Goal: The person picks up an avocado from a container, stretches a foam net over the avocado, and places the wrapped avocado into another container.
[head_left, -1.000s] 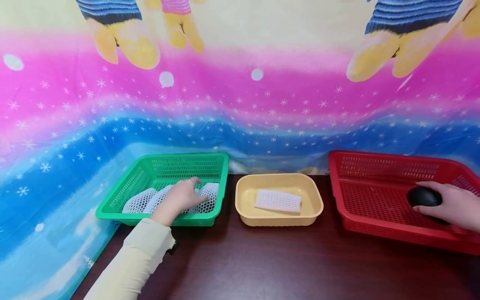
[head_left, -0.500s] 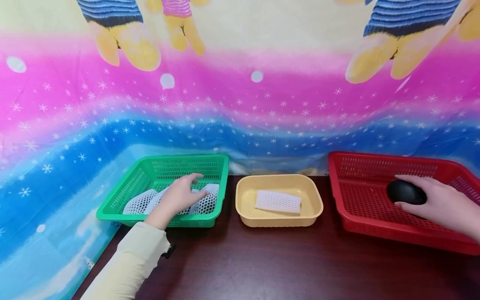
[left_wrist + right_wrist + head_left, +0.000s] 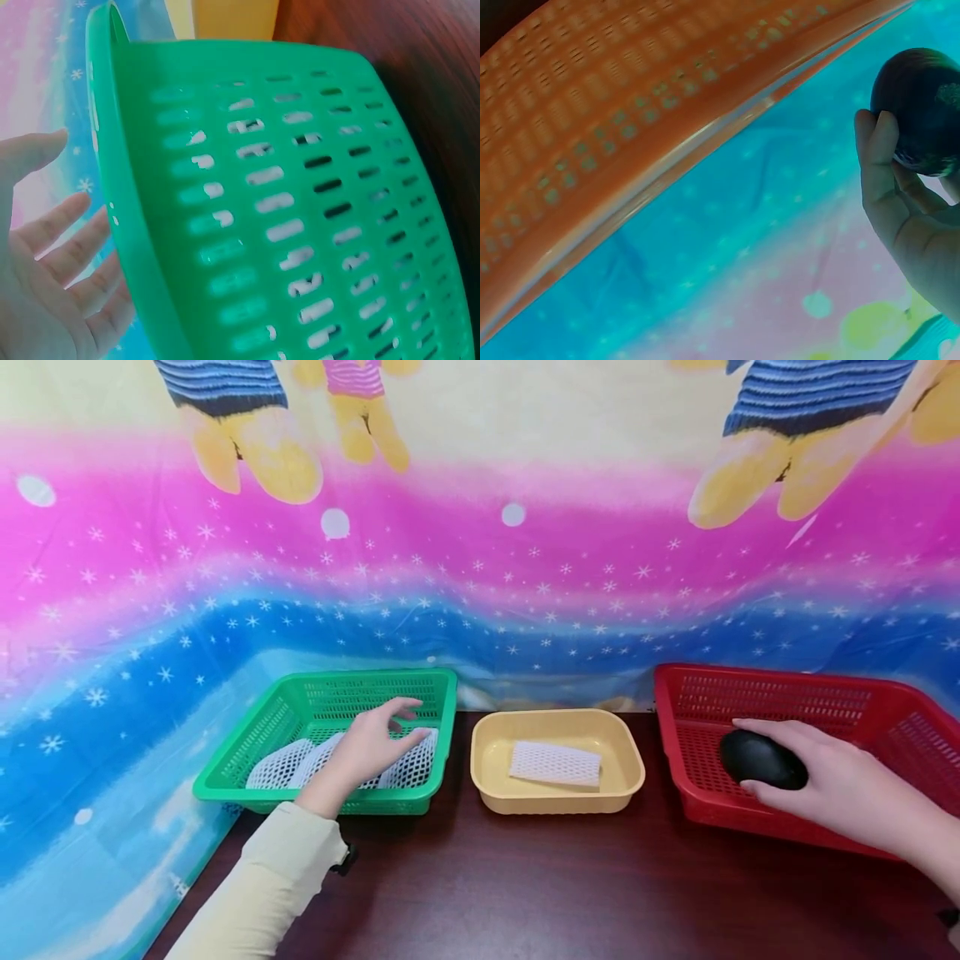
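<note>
My right hand [image 3: 840, 785] grips a dark, egg-shaped avocado [image 3: 763, 760] above the left part of the red basket [image 3: 787, 827]. In the right wrist view, fingers and thumb curl round the avocado [image 3: 915, 105]. Over the green basket [image 3: 330, 681], my left hand [image 3: 367, 747] hovers with its fingers apart and nothing in them. Several white foam fruit nets [image 3: 412, 764] lie in that basket below the hand, partly hidden by it. Another white foam net [image 3: 557, 763] lies flat inside the cream tray [image 3: 558, 802].
All three containers stand in a row on a dark wooden table [image 3: 525, 877]. The cream tray is in the middle, green basket left, red basket right. Behind them hangs a colourful printed cloth [image 3: 480, 552].
My right hand has carried the avocado leftward across the red basket and lifted it. My left hand has risen slightly over the foam nets, still holding nothing.
</note>
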`<state>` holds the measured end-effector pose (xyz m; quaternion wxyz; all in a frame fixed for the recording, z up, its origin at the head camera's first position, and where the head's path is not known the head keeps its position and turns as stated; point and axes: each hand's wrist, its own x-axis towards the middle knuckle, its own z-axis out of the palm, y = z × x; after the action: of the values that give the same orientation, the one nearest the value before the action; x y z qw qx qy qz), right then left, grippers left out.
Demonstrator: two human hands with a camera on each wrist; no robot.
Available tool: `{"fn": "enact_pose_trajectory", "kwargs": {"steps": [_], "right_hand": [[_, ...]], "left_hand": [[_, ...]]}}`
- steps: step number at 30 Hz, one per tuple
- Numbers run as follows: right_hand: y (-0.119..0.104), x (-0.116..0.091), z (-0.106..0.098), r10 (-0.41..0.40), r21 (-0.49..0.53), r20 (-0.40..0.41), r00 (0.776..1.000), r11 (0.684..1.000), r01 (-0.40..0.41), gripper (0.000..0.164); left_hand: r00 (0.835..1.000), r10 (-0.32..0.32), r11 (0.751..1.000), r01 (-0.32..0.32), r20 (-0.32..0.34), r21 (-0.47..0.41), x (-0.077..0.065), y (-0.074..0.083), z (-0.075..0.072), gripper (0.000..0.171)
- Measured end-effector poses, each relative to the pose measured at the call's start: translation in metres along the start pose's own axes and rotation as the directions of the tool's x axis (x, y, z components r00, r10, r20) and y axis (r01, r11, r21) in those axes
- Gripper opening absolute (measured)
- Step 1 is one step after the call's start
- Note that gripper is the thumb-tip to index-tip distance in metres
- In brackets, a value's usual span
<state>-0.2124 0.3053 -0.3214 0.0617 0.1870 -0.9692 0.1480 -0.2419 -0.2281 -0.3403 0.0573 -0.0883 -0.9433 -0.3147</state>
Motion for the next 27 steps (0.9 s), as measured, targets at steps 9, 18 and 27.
{"fn": "enact_pose_trajectory", "kwargs": {"steps": [9, 18, 27], "right_hand": [[-0.04, -0.003, 0.012, -0.121, 0.056, -0.025, 0.992, 0.991, 0.122, 0.076], [-0.069, -0.003, 0.029, -0.233, 0.126, -0.024, 0.972, 0.964, 0.235, 0.071], [-0.087, -0.005, 0.054, -0.301, 0.188, 0.023, 0.953, 0.938, 0.291, 0.065]], "left_hand": [[1.0, 0.023, 0.997, -0.022, 0.014, -0.08, 0.01, 0.016, 0.011, 0.053], [0.997, 0.072, 0.99, -0.067, 0.039, -0.122, 0.02, 0.037, 0.03, 0.047], [0.984, 0.164, 0.978, -0.154, 0.065, -0.143, 0.031, 0.053, 0.055, 0.043]]}}
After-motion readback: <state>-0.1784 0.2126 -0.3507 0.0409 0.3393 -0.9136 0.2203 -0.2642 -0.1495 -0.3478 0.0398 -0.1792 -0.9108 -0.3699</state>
